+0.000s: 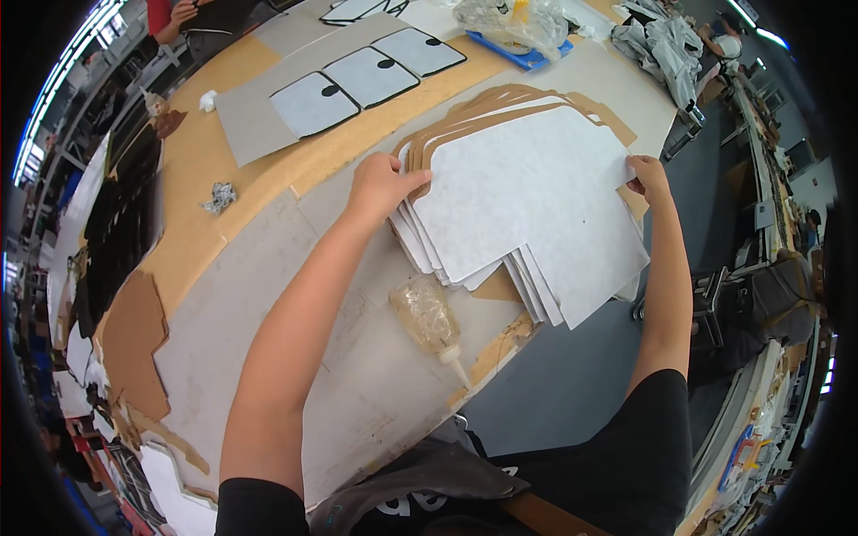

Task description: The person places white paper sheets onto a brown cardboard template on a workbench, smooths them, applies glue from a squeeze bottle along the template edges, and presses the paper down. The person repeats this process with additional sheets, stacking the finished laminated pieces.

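A stack of white cut panels with brown borders [527, 188] lies fanned out on the table in front of me. My left hand [382, 186] pinches the left edge of the stack, thumb on top near a brown border. At the right edge, my right hand [649, 177] pinches the corner of the top white panel between thumb and fingers. How many layers each hand grips is hidden. Just below the stack, a clear squeeze bottle [427, 314] with yellowish residue lies on its side, its white nozzle pointing toward the table edge.
Beyond the stack lies a grey board [255, 121] carrying three white black-edged pieces. A blue tray [527, 55] with plastic bags stands at the far side. Brown sheet pieces [134, 344] lie at left, near a crumpled wad [219, 197]. Another person's hand [183, 13] shows at upper left.
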A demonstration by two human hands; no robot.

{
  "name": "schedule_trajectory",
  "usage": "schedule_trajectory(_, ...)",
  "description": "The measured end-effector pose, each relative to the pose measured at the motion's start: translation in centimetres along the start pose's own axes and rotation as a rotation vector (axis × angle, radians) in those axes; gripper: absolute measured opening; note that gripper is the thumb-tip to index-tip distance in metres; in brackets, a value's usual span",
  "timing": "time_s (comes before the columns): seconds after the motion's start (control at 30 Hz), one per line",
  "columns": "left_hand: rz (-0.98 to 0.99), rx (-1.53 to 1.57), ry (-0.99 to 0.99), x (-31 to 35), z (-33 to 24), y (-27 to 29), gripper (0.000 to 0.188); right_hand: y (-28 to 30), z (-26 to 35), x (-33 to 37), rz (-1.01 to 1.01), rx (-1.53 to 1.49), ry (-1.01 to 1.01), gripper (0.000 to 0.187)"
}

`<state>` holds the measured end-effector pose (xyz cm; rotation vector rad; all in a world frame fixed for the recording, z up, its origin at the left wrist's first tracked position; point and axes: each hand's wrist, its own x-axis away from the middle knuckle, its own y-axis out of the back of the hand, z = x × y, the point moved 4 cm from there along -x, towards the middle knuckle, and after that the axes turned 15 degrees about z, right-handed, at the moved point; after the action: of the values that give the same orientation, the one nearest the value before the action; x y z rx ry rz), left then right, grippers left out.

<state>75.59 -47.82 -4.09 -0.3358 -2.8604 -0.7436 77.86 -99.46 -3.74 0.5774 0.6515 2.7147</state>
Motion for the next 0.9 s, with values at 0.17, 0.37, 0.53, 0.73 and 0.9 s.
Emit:
schedule_trajectory(0.17,0.143,-0.017,0.004,-1.0,-1.0,-0.2,0.035,1.7,-1.3,-1.5,0.036,-0.06,-0.008,0.031)
schedule_trajectory(0.37,0.161,0.215,-0.111,-0.2,-2.5,-1.6,0.02,-0.9,-0.4,-1.2,0.015,0.02,-0.053,0.033)
schedule_trajectory(0.53,0.143,0.449,-0.254,0.8,-3.1,-2.3,0.013,1.5,0.6,-2.2,-0.02,0.169,0.107,0.032)
schedule_trajectory(0.73,-0.011,0.544,-0.2,0.9,-1.2,-2.4,0.013,1.0,5.7,-2.1,-0.233,0.512,0.288,0.021)
schedule_trajectory(0.9,0.01,0.527,-0.127,0.2,0.6,-3.0,0.016,-1.2,4.8,-2.7,-0.256,0.38,0.365,0.019)
